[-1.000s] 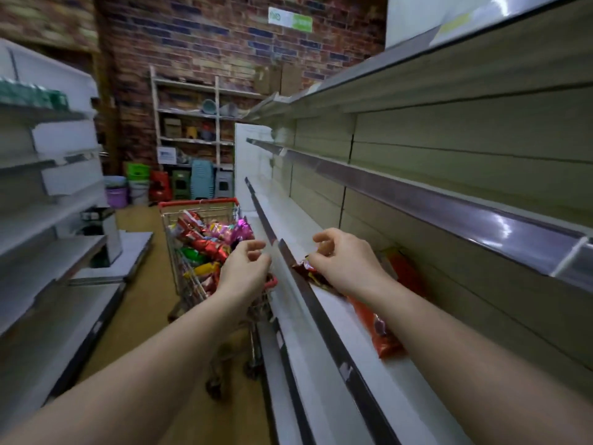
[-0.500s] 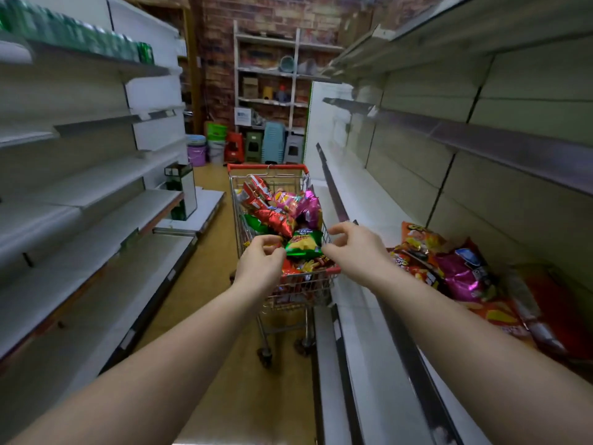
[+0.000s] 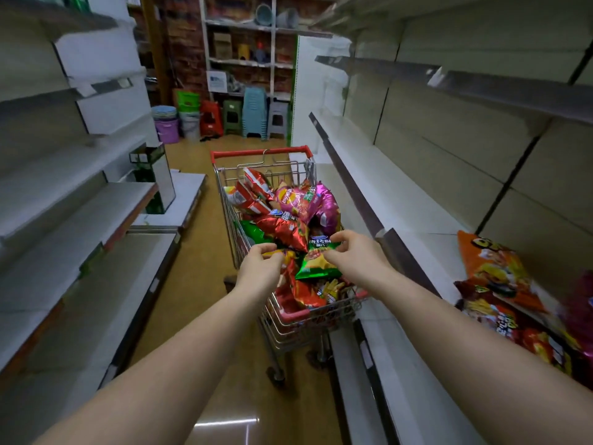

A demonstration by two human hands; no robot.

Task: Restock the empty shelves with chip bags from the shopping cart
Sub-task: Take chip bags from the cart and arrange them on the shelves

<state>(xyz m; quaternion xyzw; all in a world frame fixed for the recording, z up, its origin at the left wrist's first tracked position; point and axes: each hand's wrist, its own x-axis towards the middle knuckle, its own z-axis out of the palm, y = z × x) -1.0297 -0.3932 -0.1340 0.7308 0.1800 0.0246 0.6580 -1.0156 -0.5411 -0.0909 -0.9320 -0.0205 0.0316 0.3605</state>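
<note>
A wire shopping cart (image 3: 260, 152) with red trim stands in the aisle, heaped with chip bags, among them a pink bag (image 3: 300, 200) and a red bag (image 3: 282, 228). My left hand (image 3: 260, 268) curls its fingers on the top of a red and yellow chip bag (image 3: 298, 292) at the cart's near end. My right hand (image 3: 353, 255) pinches the top edge of a green chip bag (image 3: 316, 266) beside it. On the right shelf (image 3: 401, 194) lie an orange bag (image 3: 494, 271) and a red bag (image 3: 500, 321).
Bare white shelves (image 3: 80, 220) line the left side of the aisle, with a dark box (image 3: 154, 175) on a low platform. Stacked plastic stools (image 3: 253, 114) and buckets (image 3: 167, 123) stand at the far end under a rack. Tan floor runs left of the cart.
My view swung from the right shelf to the cart. Both hands left the bags on the shelf, moved over the cart and came down onto the bags at its near end.
</note>
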